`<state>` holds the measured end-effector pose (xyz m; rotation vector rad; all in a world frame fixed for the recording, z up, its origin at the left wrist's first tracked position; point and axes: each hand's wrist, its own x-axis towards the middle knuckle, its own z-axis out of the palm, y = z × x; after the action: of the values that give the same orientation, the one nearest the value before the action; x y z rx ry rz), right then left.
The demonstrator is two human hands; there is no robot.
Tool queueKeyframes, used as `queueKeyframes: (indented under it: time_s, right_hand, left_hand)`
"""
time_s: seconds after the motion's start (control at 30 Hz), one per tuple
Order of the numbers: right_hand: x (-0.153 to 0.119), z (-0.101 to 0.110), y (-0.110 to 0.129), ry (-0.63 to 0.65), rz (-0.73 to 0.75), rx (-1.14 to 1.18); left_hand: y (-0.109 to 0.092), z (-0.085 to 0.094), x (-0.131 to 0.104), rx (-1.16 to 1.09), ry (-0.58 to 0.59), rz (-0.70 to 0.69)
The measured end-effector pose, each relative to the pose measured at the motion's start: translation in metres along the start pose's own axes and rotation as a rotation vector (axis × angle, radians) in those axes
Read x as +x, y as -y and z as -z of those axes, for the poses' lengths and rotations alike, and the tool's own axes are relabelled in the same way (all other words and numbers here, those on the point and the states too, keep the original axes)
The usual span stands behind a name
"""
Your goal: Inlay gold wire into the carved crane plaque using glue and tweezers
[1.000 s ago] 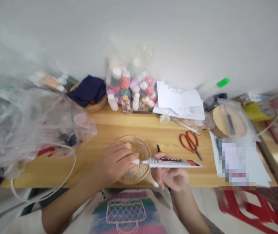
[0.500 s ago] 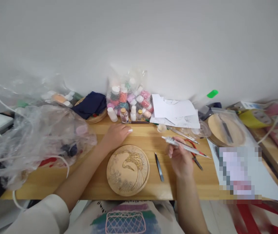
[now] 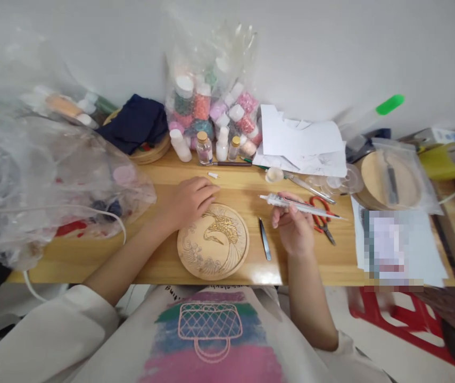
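My left hand [image 3: 191, 205] lies palm down with its fingers extended, at the upper left edge of a round wooden disc [image 3: 199, 250] carved with a crane and waves. Part of the bird is coloured gold. Just beyond my fingertips a small white cap [image 3: 213, 175] lies on the table. To the right, my right hand [image 3: 293, 223] is closed on a slim white tube [image 3: 277, 200] with a narrow nozzle pointing left. A thin brush-like tool [image 3: 331, 214] with a fine tip runs alongside it, pointing right. Tweezers [image 3: 264, 239] lie between the disc and my right hand.
Orange-handled pliers [image 3: 320, 210] lie beside my right hand. Small bottles [image 3: 204, 149] and a bag of coloured jars [image 3: 201, 101] stand at the back, near white papers [image 3: 301, 143]. Clear plastic bags [image 3: 71, 175] cover the left side. Wooden rounds [image 3: 405, 181] are at right.
My left hand has drawn back from the white cap, which now lies on the table, and is nearer the disc. My right hand still holds the tube. The view has tilted down.
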<state>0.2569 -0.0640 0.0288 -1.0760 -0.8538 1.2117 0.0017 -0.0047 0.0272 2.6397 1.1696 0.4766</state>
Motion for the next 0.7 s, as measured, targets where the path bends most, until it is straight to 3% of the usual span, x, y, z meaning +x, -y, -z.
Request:
queueKeyframes:
  time_s: [0.17,0.37,0.53,0.7]
  right_hand:
    - [-0.001,-0.004,-0.002,0.050,-0.030,-0.069]
    - [0.001,-0.010,-0.003,0.090,-0.080,-0.055]
    - [0.000,-0.011,-0.005,0.077,-0.092,-0.009]
    - [-0.003,-0.007,-0.012,0.071,-0.030,-0.116]
  left_hand:
    - [-0.011,0.000,-0.021,-0.085,0.031,-0.145]
    - [-0.010,-0.004,-0.030,0.036,0.012,-0.295]
    - [-0.009,-0.005,-0.030,0.039,0.008,-0.321]
    - [-0.007,-0.006,-0.031,0.025,-0.029,-0.319]
